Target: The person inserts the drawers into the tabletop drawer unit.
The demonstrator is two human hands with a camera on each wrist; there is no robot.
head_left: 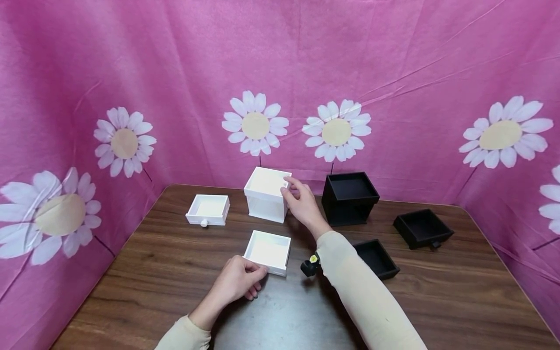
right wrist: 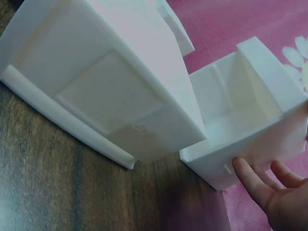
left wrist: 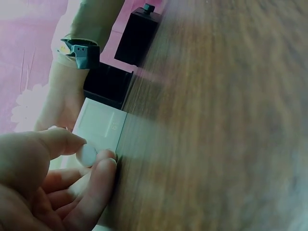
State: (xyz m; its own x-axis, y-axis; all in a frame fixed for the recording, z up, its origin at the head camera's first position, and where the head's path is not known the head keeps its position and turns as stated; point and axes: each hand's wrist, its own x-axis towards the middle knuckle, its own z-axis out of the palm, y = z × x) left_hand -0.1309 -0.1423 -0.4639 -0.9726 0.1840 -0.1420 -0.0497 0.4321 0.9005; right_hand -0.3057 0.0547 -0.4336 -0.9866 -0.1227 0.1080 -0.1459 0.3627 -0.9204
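Observation:
A small white drawer point(head_left: 268, 248) sits on the table in front of an open-fronted white cabinet point(head_left: 268, 206). My left hand point(head_left: 238, 278) is at the drawer's front; in the left wrist view its thumb and fingers pinch the round white knob point(left wrist: 86, 155). My right hand point(head_left: 302, 201) touches the cabinet's right side near the top. The right wrist view shows its fingers point(right wrist: 252, 185) spread against the side wall, with the white drawer point(right wrist: 110, 91) large in the foreground, apart from the cabinet. Part of the right hand is cut off there.
Another white drawer point(head_left: 207, 209) stands at the left with its knob forward. A black open-fronted cabinet point(head_left: 350, 199) stands right of the white one. One black drawer point(head_left: 423, 228) lies farther right; another point(head_left: 377, 260) is partly behind my right sleeve. A pink daisy curtain point(head_left: 297, 58) hangs behind.

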